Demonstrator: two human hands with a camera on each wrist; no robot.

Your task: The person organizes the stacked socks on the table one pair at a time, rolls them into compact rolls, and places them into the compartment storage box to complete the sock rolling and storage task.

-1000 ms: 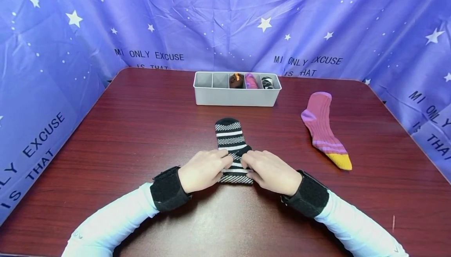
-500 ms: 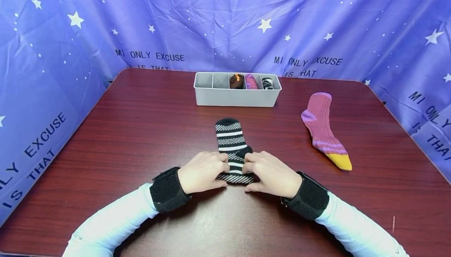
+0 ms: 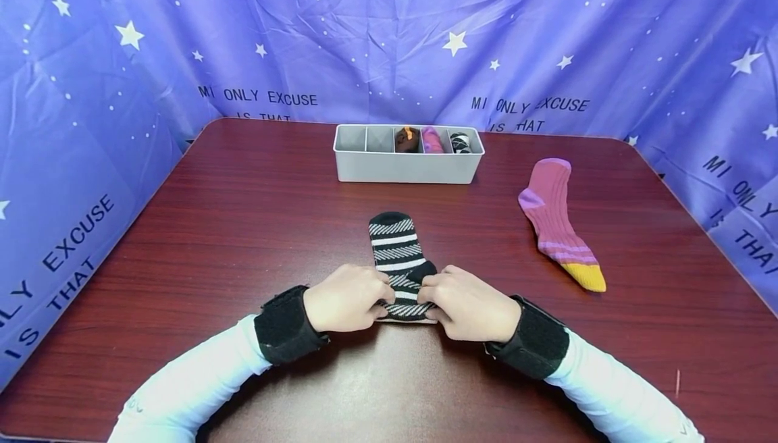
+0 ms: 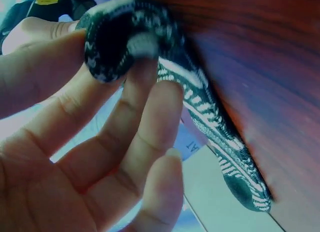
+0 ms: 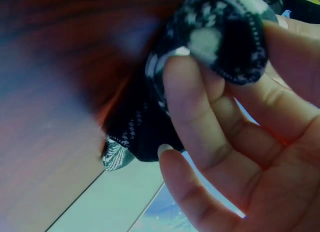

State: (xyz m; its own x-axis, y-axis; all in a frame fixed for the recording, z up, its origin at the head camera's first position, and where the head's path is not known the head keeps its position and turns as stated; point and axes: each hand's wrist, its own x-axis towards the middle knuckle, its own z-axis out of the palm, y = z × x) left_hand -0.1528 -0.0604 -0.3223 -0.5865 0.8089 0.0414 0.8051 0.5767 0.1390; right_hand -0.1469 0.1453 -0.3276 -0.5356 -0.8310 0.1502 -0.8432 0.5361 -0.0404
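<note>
Left hand: the left hand (image 3: 348, 298) pinches the cuff of the striped sock at its left corner, fingers bent.
Right hand: the right hand (image 3: 474, 301) pinches the same cuff at its right corner.
Striped sock: the striped sock (image 3: 395, 247), black and white, lies on the table between and ahead of the hands, black toe pointing away from the person, black heel bulging right beside the right hand. In both wrist views the cuff edge is curled over at the fingers.
Covered: the fingers hide the cuff's two sides in the head view.
Wrists: a black left band (image 3: 289, 326) and a black right band (image 3: 531, 338), above white sleeves (image 3: 194, 375).
Box: the grey box (image 3: 404, 167) stands beyond the toe, apart from it, its compartments in a row.
In the box: third from left, a brown bundle (image 3: 406, 141) with orange; fourth, a pink bundle (image 3: 432, 140); fifth, a black-and-white bundle (image 3: 460, 143). The front wall hides their lower parts.
Pink sock: the pink sock (image 3: 556, 220) lies flat, well right of the striped one, yellow toe nearest the person.
Table: the table (image 3: 243, 206) is reddish-brown wood.
Backdrop: a blue curtain (image 3: 365, 38) with white stars and black lettering.
</note>
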